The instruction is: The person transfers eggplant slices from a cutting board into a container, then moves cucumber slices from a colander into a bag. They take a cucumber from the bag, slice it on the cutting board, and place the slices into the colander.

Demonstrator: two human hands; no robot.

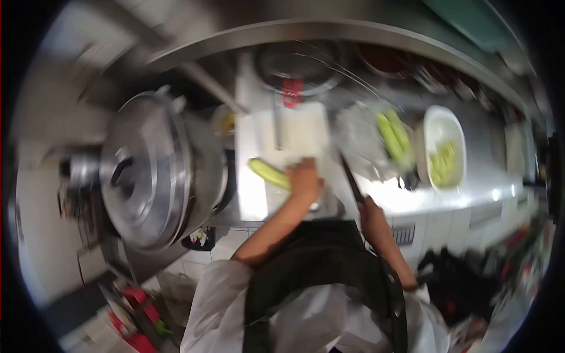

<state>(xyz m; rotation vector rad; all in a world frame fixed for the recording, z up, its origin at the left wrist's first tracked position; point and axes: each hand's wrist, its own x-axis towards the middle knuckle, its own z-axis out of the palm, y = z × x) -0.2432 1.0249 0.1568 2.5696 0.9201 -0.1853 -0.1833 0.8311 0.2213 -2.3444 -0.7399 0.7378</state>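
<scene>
A long pale-green zucchini (268, 173) lies slantwise on the white cutting board (309, 126). My left hand (305, 180) is closed over its right end, fingers pressing it down, so that end is hidden. In my right hand (372, 215) is the handle of a knife (351, 178); its dark blade points away from me, to the right of the board and apart from the zucchini. More pale-green zucchini (394, 138) rest on a clear plastic bag (358, 132). Cut green pieces (442, 165) sit in a white oval tub (436, 120) farther right.
A large lidded metal pot (144, 170) stands on the left. Behind the board are a dark round pan (297, 70) and a red object (292, 92). A metal shelf edge (329, 28) crosses above the steel counter (400, 201).
</scene>
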